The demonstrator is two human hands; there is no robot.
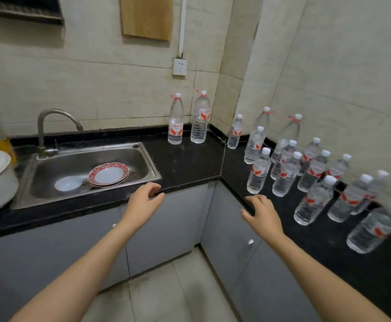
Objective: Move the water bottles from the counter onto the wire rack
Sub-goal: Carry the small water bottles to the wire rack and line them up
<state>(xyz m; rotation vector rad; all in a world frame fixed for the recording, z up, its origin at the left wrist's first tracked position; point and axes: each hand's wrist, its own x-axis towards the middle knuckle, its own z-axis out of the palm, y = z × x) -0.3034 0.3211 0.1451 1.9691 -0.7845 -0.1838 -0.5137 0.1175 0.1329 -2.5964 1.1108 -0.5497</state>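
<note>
The black, glossy stone table (189, 163) makes an L around the room corner, and both hands are at its front edge, one at each wing. Between the two hands the inner corner of this edge is bare. Below them are smooth grey cupboard doors (178, 228) and a pale tiled floor (166, 293).

The left hand (144, 198) reaches forward on a bare arm, its back turned up. Its fingers are loosely bent over the edge and hold nothing. Just beyond it, to its left, is the near corner of a rectangular stainless steel sink (143, 156). Inside lie a round plate (108, 174) with a red patterned rim and a small pale blue bowl (68, 183), and a curved metal tap (50, 122) stands at the far rim.

The right hand (263, 213) is also palm down, with relaxed, slightly spread fingers, and it is empty. I cannot tell if it touches the edge. The nearest bottle (258, 170) stands just beyond its fingertips, apart from them.

The clear plastic water bottles (313, 173), with white caps and red-and-white labels, stand upright in a dense group beyond and to the right of this hand, with narrow gaps between them. Two taller bottles (175, 126) stand side by side far beyond the left hand, near the back wall, with open dark table in front of them.
</note>
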